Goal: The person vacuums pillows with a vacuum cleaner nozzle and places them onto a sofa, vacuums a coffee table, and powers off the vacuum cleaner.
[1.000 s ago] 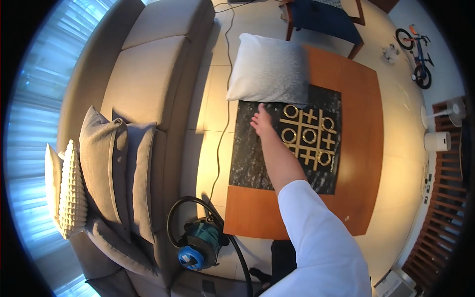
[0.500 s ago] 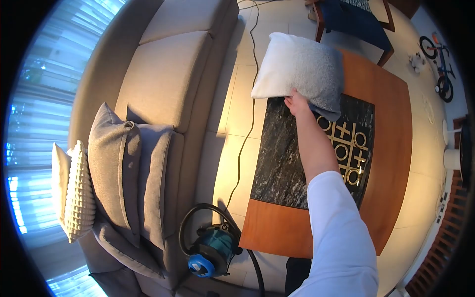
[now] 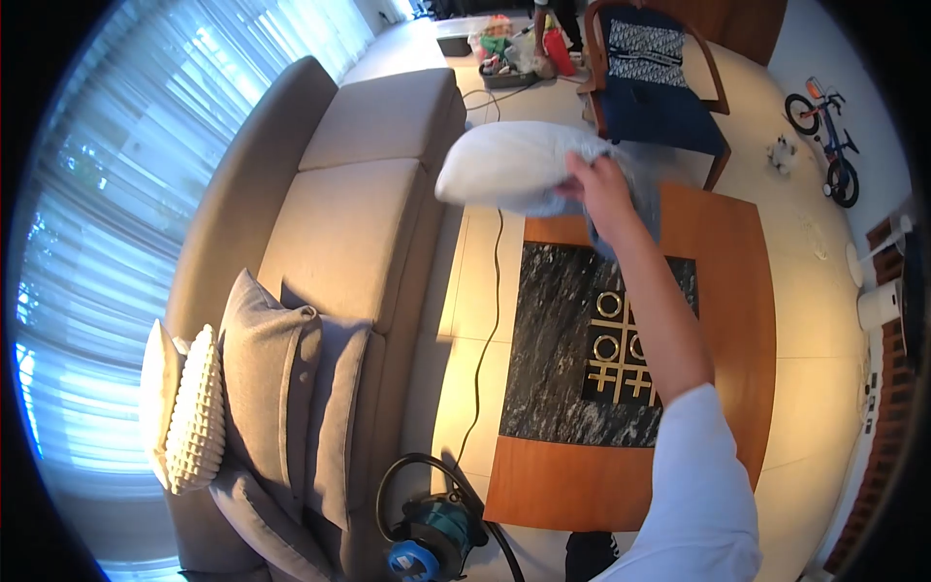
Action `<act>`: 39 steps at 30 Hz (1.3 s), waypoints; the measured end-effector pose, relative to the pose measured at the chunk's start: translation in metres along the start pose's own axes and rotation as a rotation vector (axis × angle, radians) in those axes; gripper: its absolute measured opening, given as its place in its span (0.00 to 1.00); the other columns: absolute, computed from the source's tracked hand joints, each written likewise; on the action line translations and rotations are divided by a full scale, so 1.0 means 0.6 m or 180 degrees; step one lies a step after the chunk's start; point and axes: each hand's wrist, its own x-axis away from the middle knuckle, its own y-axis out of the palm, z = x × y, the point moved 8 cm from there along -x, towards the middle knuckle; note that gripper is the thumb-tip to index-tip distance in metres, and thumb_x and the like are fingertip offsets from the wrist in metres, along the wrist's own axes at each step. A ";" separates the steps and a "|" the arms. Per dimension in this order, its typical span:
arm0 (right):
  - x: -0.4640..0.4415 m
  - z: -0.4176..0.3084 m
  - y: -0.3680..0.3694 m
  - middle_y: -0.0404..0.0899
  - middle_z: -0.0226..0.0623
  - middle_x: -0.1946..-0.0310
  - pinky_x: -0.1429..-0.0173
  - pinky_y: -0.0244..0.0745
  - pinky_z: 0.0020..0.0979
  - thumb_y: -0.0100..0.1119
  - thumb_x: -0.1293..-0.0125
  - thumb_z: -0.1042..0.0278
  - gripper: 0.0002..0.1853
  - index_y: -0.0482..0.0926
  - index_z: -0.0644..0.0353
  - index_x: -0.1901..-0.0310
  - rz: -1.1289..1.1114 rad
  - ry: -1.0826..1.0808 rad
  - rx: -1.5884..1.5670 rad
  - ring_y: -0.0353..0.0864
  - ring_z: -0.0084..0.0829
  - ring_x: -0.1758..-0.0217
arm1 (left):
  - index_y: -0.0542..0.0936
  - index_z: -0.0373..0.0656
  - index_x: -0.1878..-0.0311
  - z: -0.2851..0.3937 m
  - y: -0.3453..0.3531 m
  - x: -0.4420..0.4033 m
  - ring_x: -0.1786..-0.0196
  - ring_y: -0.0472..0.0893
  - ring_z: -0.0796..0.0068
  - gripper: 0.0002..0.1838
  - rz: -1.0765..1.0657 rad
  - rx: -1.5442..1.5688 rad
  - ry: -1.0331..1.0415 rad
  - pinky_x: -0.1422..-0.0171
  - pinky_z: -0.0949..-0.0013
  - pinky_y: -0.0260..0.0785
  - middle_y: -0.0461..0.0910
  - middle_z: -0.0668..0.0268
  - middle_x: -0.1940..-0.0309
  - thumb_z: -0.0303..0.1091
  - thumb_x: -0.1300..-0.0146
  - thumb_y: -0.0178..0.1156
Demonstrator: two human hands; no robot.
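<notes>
My right hand (image 3: 601,189) is closed on the near edge of a white and grey pillow (image 3: 514,160). The pillow is tilted above the far end of a wooden coffee table (image 3: 732,291) and sticks out past its left side. Motion blurs the pillow's grey right part. Below my forearm, a tic-tac-toe board (image 3: 603,345) with gold-coloured pieces lies on the table's dark marble inlay (image 3: 543,359); the arm covers its right part. My left hand is out of view.
A beige sofa (image 3: 359,213) runs along the left, with several cushions (image 3: 267,378) at its near end. A teal vacuum cleaner (image 3: 441,529) and its hose stand between sofa and table. A cord (image 3: 497,281) crosses the floor. Beyond are a blue armchair (image 3: 659,112) and another person's legs (image 3: 562,24).
My right hand has lifted and tipped the pillow, swinging its white end left toward the sofa. The view has tilted up, bringing the far floor and a person's legs into sight.
</notes>
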 end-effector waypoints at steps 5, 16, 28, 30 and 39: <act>0.318 -0.147 -0.006 0.81 0.34 0.43 0.39 0.77 0.31 0.56 0.25 0.62 0.22 0.72 0.64 0.35 -0.0526 -0.0128 -0.0377 0.81 0.27 0.44 | 0.71 0.34 0.40 0.011 0.002 0.027 0.55 0.78 0.70 0.34 0.0001 0.0135 0.0274 0.48 0.65 0.70 0.79 0.62 0.57 0.35 0.48 0.74; 0.823 -0.076 0.077 0.86 0.35 0.55 0.45 0.80 0.32 0.57 0.25 0.59 0.16 0.82 0.64 0.49 -0.0815 0.1283 -0.0475 0.85 0.26 0.51 | 0.69 0.33 0.35 -0.075 -0.091 0.170 0.52 0.79 0.69 0.42 -0.0190 0.0716 0.1202 0.44 0.65 0.71 0.79 0.61 0.53 0.32 0.53 0.78; 1.360 -0.065 -0.009 0.86 0.42 0.64 0.60 0.85 0.32 0.52 0.24 0.58 0.19 0.81 0.69 0.53 -0.1271 0.2070 0.0291 0.88 0.32 0.67 | 0.71 0.30 0.38 -0.108 -0.095 0.477 0.46 0.78 0.62 0.32 -0.1930 0.1244 0.2320 0.38 0.61 0.70 0.78 0.53 0.47 0.27 0.45 0.72; 1.375 -0.079 -0.070 0.85 0.41 0.72 0.67 0.84 0.34 0.52 0.26 0.58 0.18 0.81 0.68 0.56 -0.0667 0.1983 0.0098 0.86 0.34 0.74 | 0.71 0.30 0.39 -0.093 -0.092 0.523 0.49 0.78 0.63 0.31 -0.2148 0.1250 0.2309 0.42 0.62 0.71 0.79 0.53 0.48 0.28 0.44 0.71; 1.505 -0.143 -0.187 0.75 0.46 0.45 0.35 0.69 0.46 0.69 0.38 0.53 0.28 0.75 0.59 0.41 0.0268 -0.1432 0.3089 0.76 0.49 0.41 | 0.72 0.30 0.42 -0.084 0.028 0.604 0.66 0.76 0.71 0.26 -0.2525 0.1229 0.2275 0.63 0.66 0.70 0.80 0.58 0.60 0.25 0.44 0.69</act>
